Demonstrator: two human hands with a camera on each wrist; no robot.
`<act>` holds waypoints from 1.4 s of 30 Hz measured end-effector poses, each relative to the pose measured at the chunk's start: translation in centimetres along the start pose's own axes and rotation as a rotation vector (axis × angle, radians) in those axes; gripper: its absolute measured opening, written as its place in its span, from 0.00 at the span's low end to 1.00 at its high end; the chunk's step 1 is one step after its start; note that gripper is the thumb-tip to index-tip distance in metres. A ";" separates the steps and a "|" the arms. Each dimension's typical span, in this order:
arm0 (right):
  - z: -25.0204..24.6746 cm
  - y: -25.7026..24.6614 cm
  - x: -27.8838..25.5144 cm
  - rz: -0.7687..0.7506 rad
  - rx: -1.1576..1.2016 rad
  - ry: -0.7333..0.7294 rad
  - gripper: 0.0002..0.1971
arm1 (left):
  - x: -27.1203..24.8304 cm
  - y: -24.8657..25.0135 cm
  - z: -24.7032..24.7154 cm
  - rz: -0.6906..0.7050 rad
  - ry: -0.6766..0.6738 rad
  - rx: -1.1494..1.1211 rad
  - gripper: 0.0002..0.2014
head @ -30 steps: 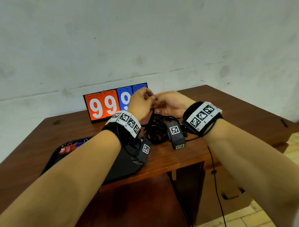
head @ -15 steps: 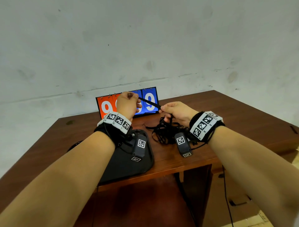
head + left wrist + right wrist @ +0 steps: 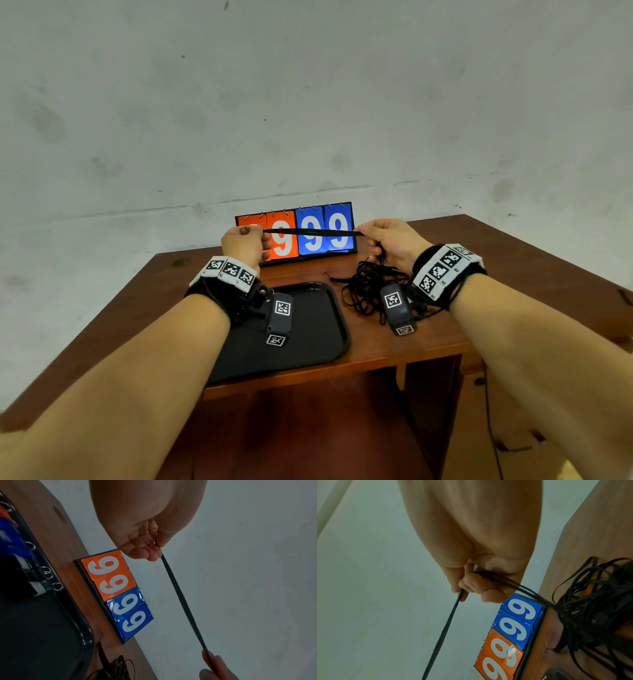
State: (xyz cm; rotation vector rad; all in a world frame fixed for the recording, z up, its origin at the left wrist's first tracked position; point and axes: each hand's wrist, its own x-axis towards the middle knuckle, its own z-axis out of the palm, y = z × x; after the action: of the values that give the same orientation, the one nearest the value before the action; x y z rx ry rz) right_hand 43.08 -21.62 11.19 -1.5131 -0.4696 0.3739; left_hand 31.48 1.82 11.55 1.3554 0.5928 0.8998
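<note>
Holding a flat black cord [image 3: 313,233] stretched taut in the air, level from 9 to 3 o'clock, just in front of the scoreboard [image 3: 284,248]. Left hand [image 3: 243,245] at the 9 o'clock end, curled shut, pinching the cord's tip between thumb and fingers [image 3: 150,553]. Right hand [image 3: 394,241] at the 3 o'clock end, likewise closed round the cord, with several more strands running out of the fist toward 6 o'clock into a loose black tangle [image 3: 366,294] lying on the wooden table [image 3: 496,260]. Tangle at 3 o'clock of the black tray [image 3: 318,335], just beside its rim, partly under the right wrist. Tray at 6 o'clock of the left hand, near the table's front edge. Scoreboard upright at 12 o'clock, close to the wall [image 3: 308,102], showing orange 99 and blue 99. In the left wrist view, small things with metal rings [image 3: 46,573] lying in the tray
</note>
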 end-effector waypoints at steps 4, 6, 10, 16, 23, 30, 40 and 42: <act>1.8 -0.4 -0.5 -0.009 -0.011 -0.032 0.07 | 0.4 0.3 -3.2 -0.007 0.041 -0.014 0.06; 3.0 -0.5 -0.9 -0.024 -0.042 -0.042 0.08 | 0.8 0.3 -5.3 -0.008 0.069 -0.016 0.08; 5.0 -0.2 -1.4 -0.032 -0.101 -0.069 0.08 | 1.6 -0.1 -10.5 -0.031 0.119 -0.010 0.09; 7.5 2.0 -1.6 -0.009 -0.173 -0.130 0.04 | 2.1 -1.6 -17.1 -0.056 0.167 0.018 0.10; 8.6 4.5 -2.1 0.022 -0.482 -0.118 0.05 | 2.4 -4.3 -22.0 -0.088 0.141 0.169 0.10; 7.6 6.9 -2.2 0.045 -0.648 -0.019 0.02 | 2.5 -6.5 -23.7 -0.102 0.053 0.366 0.09; 5.5 9.2 -2.2 0.187 -0.681 0.037 0.05 | 2.1 -7.7 -24.0 -0.084 -0.032 0.630 0.10; 5.4 9.6 -2.2 0.219 -0.667 0.049 0.05 | 2.2 -8.1 -24.1 -0.099 -0.032 0.651 0.10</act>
State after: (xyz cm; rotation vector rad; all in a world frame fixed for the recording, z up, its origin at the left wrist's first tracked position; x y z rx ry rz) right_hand 38.91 -17.86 1.47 -2.2282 -0.4090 0.3666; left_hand 14.80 17.43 0.25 1.8943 0.9710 0.6194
